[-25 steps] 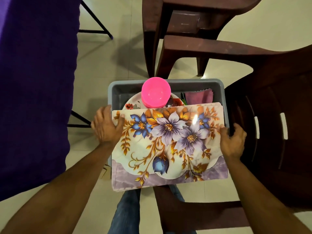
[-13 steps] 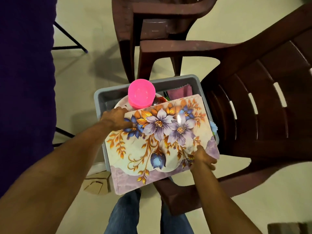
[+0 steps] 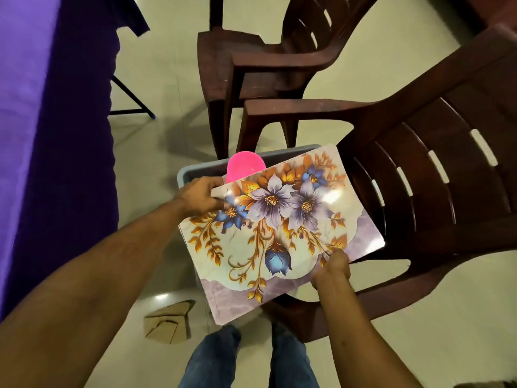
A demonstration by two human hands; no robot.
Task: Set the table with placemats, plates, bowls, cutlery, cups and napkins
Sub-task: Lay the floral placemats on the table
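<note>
**Now lifting the placemat out of the tub**

Here I have the floral placemat (image 3: 279, 225) in both hands. My left hand (image 3: 200, 196) pinches its far left corner, thumb on top, and my right hand (image 3: 333, 268) clamps the near edge toward the right, fingers curled under. The mat sits tilted above the grey tub (image 3: 193, 170), which rests on the seat of the brown chair (image 3: 419, 191); a pink bowl (image 3: 244, 165) shows just behind the mat's far edge. Whether more mats are stacked under this one I cannot tell.

To do this well, I judge I should keep the sheet flat and raise it straight up before swinging, so its far edge does not catch the bowl. The worktop with the purple cloth (image 3: 42, 135) lies to my left, well apart from the tub, with open floor between. The chair's armrest stands near the mat's far right corner, and a second chair (image 3: 251, 65) stands beyond the tub, so leftward looks the freer path. A piece of folded cardboard (image 3: 167, 322) lies on the floor near my feet; I should step around it.
</note>
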